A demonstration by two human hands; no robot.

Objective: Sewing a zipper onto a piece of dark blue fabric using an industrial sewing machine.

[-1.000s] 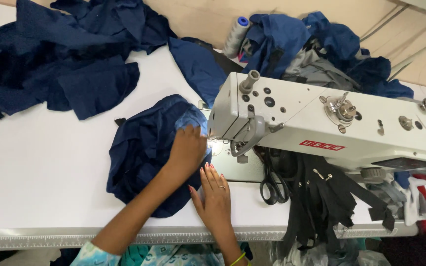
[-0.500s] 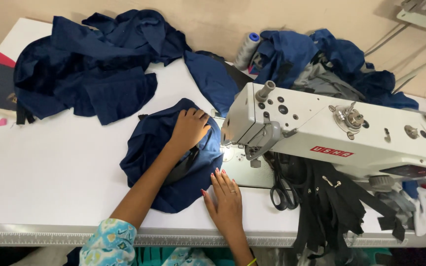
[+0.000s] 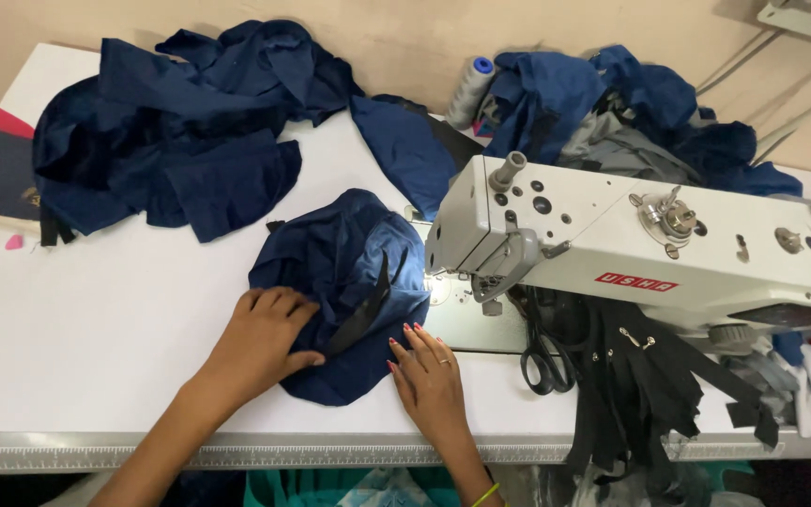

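Two hands of yours are on one bundled navy garment piece [image 3: 340, 272] that lies on the white tabletop [image 3: 96, 329], just left of the single sewing machine [image 3: 650, 253]. Your left hand [image 3: 260, 343] rests on the near left edge of the bundle, fingers [image 3: 269, 302] curled close together and the thumb pressed down on the cloth. Your right hand [image 3: 432, 376] lies flat at the near right edge, fingers [image 3: 407, 340] slightly spread, their tips touching the fabric; one ring shows on it. One black strip [image 3: 363, 314] runs slantwise across the bundle between your hands. At the far left sits one large heap of navy cloth [image 3: 180, 131], well apart from your hands. A second heap of navy and grey cloth [image 3: 612, 113] lies behind the machine, with one grey thread cone [image 3: 469, 92] beside it. One pair of scissors [image 3: 542, 361] and a bunch of black straps [image 3: 650, 376] hang at the machine's near side.
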